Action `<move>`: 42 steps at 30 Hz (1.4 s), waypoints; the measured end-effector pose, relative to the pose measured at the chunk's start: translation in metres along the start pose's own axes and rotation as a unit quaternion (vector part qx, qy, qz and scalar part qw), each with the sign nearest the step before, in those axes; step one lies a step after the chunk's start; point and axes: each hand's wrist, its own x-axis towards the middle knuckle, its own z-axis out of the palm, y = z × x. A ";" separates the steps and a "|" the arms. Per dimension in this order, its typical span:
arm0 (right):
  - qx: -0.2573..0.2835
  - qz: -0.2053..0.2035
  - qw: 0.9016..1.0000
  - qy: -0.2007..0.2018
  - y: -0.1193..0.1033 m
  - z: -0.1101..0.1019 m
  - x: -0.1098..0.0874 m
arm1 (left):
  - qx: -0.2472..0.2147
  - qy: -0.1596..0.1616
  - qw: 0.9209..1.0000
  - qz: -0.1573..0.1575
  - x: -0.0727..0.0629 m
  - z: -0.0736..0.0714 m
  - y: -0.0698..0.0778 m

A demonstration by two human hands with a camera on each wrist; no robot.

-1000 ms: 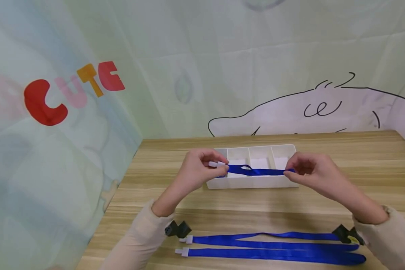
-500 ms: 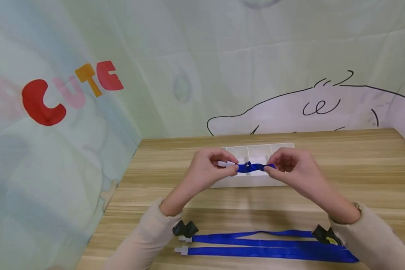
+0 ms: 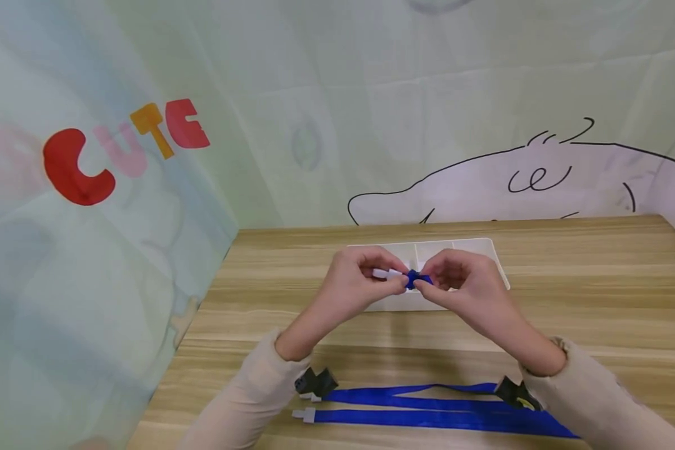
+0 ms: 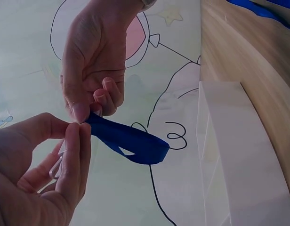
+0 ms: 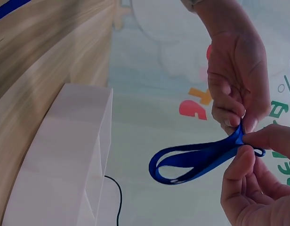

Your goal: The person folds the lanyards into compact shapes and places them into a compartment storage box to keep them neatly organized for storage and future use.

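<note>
Above the white tray, my left hand [image 3: 362, 278] and right hand [image 3: 469, 284] meet over a blue lanyard [image 3: 420, 279]. The left thumb and fingertips pinch it by its white clip [image 3: 387, 274], which lies partly hidden in that hand. The right thumb and fingertips pinch the gathered strap right beside them. In the right wrist view the strap [image 5: 201, 157] hangs below the fingers in folded loops. The left wrist view shows the same blue loop [image 4: 154, 150] drooping from between the fingertips.
Behind and below the hands, the white divided tray [image 3: 407, 304] stands on the wooden table [image 3: 281, 294]. Two more blue lanyards [image 3: 416, 419] lie stretched along the near side, with white clips [image 3: 305, 415] at the left. A printed cloth [image 3: 326, 125] hangs behind the table.
The right hand has moved left and the left hand slightly right, so they now meet. The strap stretched between them has bunched into folds.
</note>
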 end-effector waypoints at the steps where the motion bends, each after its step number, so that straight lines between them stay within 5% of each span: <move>1: 0.002 -0.001 1.000 -0.001 0.000 0.001 0.000 | 0.000 0.001 1.000 0.002 0.000 0.000 0.000; 18: 0.106 0.059 0.992 -0.035 0.006 0.004 0.001 | 0.004 0.012 1.000 -0.004 -0.001 -0.002 -0.003; 30: 0.053 0.016 0.998 -0.024 0.006 0.008 0.002 | -0.009 -0.001 1.000 -0.002 -0.002 -0.003 -0.004; 42: 0.059 0.004 0.997 -0.047 0.002 0.005 -0.001 | -0.008 0.016 1.000 0.001 -0.002 -0.003 -0.006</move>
